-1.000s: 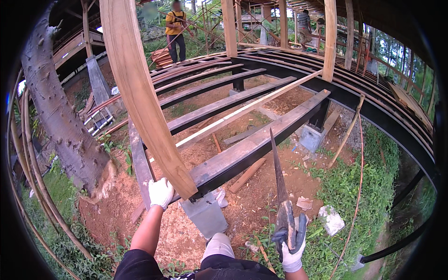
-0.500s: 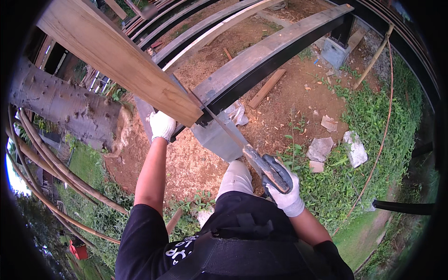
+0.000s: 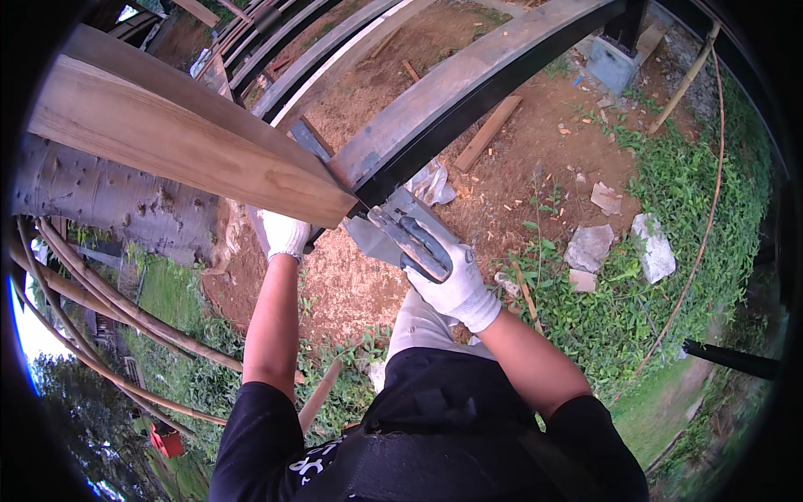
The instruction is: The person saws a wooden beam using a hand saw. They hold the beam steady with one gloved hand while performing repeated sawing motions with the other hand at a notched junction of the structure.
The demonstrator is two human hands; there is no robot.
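While our right hand [image 3: 452, 280] has its gloved fingers clamped round the handle of the saw [image 3: 401, 238], our left hand [image 3: 284, 233] sits under the near edge of the wooden post [image 3: 201, 151], off to the left. Left fingers are hidden; can't tell if they're gripping.

Saw sits inside our right fist, handle slanting up and left out of the fingers, its far end just beside the post's right end. Can't make out the blade clearly there.

Edges: post's right end comes up against the near end of the steel beam [image 3: 452, 96], which runs far and right. Grey concrete footing [image 3: 372, 241] is below that end, close to our right knuckles. Our leg [image 3: 418, 325] is just nearer than the hand.

Room: bare soil [image 3: 544, 176] right of the beam, with a plank [image 3: 488, 134] lying beside it. Pale stones [image 3: 653, 248] and greenery [image 3: 577, 335] further right, well apart from our hand. Tree trunk [image 3: 109, 184] limits the left.
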